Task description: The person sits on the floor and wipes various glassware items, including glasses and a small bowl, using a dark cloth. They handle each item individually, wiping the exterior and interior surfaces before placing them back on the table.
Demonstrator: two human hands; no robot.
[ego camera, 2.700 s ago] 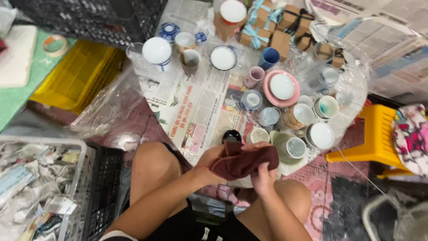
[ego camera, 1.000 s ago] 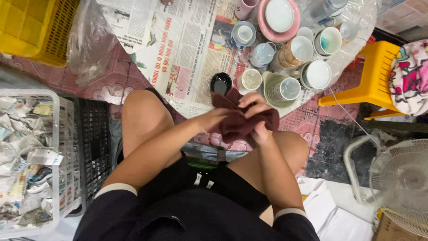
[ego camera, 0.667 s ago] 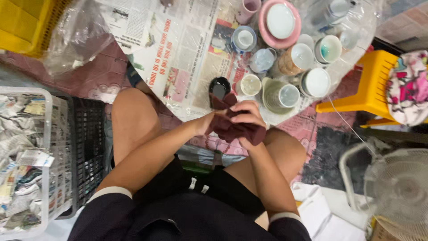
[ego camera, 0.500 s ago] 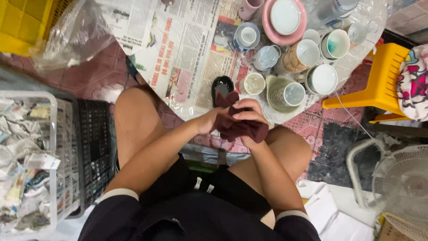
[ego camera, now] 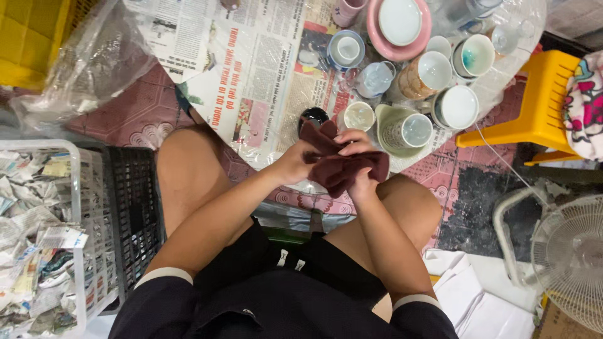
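Progress: mid-wipe, as judged — one small piece bundled in a dark red cloth [ego camera: 342, 164] above the knees; most cups and bowls standing untouched on the newspaper [ego camera: 251, 75].
Yellow crate [ego camera: 28, 37]: top left corner, contents out of view.
White basket [ego camera: 78, 207]: far left, packed with crumpled newspaper.
Black crate [ego camera: 135, 213]: just beside the basket, inside not visible.
Left hand [ego camera: 295, 164]: closed on the near side of the cloth, fingers wrapped in.
Cloth: held between both hands, over the table edge; wrapped item hidden, kind not tellable.
Dark cup [ego camera: 313, 117]: just beyond the cloth, looks empty.
Right hand [ego camera: 358, 160]: clamped on the cloth from above, fingers curled over it.
Cream cup [ego camera: 358, 115]: empty.
Blue-rimmed cup [ego camera: 347, 49]: on its saucer, empty.
Green mug [ego camera: 402, 130]: empty, pale inside.
Pink plate [ego camera: 375, 39]: white dish resting in it.
White bowl [ego camera: 458, 107]: empty — near the yellow stool [ego camera: 540, 107].
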